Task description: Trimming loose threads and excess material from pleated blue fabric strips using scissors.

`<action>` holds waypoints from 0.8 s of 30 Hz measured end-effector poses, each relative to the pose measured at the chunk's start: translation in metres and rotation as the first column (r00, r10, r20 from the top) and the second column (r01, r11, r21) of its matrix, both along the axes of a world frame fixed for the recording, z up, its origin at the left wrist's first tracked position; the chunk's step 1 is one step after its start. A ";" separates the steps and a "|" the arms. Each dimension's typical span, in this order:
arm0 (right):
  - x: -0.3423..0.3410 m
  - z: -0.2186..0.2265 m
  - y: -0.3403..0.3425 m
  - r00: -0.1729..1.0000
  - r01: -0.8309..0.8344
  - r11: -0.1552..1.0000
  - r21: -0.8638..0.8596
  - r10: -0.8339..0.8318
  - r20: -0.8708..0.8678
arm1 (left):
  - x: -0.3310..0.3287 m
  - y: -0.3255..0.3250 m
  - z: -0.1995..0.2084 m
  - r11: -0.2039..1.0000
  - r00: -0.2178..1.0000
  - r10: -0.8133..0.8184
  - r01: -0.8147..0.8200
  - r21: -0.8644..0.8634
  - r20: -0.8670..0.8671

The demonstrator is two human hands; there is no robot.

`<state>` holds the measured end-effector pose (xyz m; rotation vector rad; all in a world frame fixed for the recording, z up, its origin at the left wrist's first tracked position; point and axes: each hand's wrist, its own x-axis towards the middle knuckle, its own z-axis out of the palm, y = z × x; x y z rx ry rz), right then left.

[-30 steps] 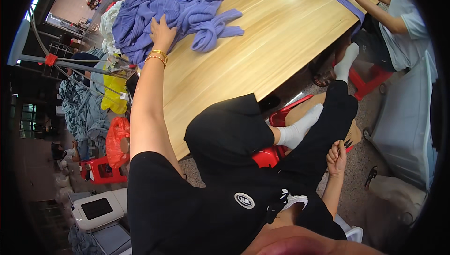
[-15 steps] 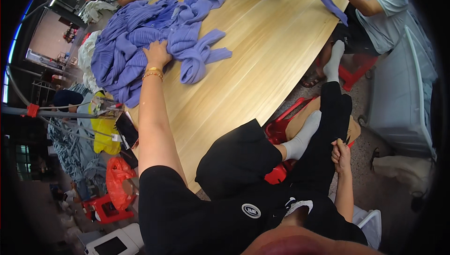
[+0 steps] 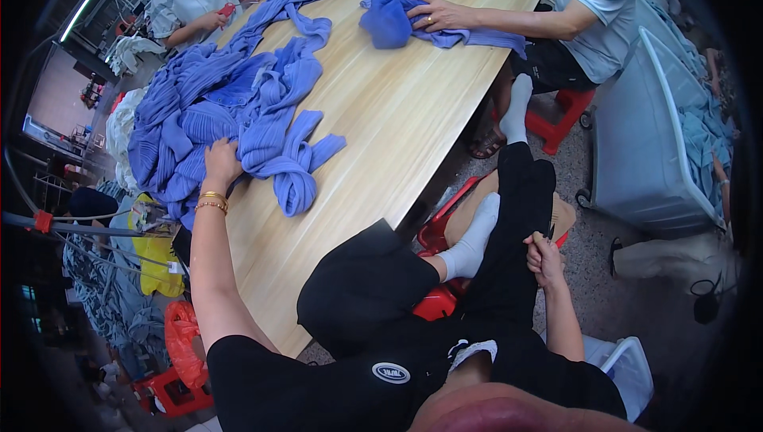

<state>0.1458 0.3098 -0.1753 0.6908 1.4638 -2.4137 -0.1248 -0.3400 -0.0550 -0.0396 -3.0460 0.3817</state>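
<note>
A large heap of purple ribbed knit garments (image 3: 179, 118) lies along the left side of the wooden table (image 3: 350, 126). My left hand (image 3: 222, 160) is at the near edge of this heap, its fingers curled into the fabric. A twisted, strap-like end of the knit (image 3: 296, 185) lies just right of that hand. My right hand (image 3: 544, 259) is closed in a fist beside my black-clad leg, well away from the table. From its top sticks a small dark pointed tool (image 3: 551, 230), mostly hidden by the fingers, its exact kind unclear.
Across the table a co-worker's hand (image 3: 441, 15) presses on bunched purple knit. Another person (image 3: 195, 3) stands at the far left, holding something red. A wheeled pale bin (image 3: 636, 146) with blue-grey cloth stands at right. Red stools (image 3: 556, 120) and a yellow bag (image 3: 159, 261) flank the table.
The view has shifted, bringing more of both co-workers into sight. The right co-worker's raised purple cloth has come down onto the table. My hands keep about the same places.
</note>
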 end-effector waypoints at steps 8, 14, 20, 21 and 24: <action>-0.012 0.010 0.007 1.000 -0.009 0.999 0.045 0.010 -0.018 | 0.021 -0.014 0.012 0.998 0.991 -0.031 0.037 -0.048 0.129; -0.019 0.013 0.007 0.999 -0.024 1.000 0.019 0.025 -0.030 | 0.040 -0.006 0.034 0.990 0.940 -0.017 0.063 -0.127 0.340; -0.018 0.014 0.006 0.999 0.013 1.000 -0.003 -0.013 -0.038 | 0.001 0.012 0.086 0.991 0.649 0.127 -0.105 -0.077 0.750; -0.017 0.013 0.006 0.999 0.010 1.000 -0.006 -0.010 -0.036 | -0.012 0.016 0.094 0.989 0.679 0.145 -0.126 -0.081 0.719; -0.017 0.011 0.005 0.999 0.011 1.000 0.014 -0.010 -0.036 | -0.046 0.041 0.109 0.992 0.911 0.124 -0.125 -0.023 0.393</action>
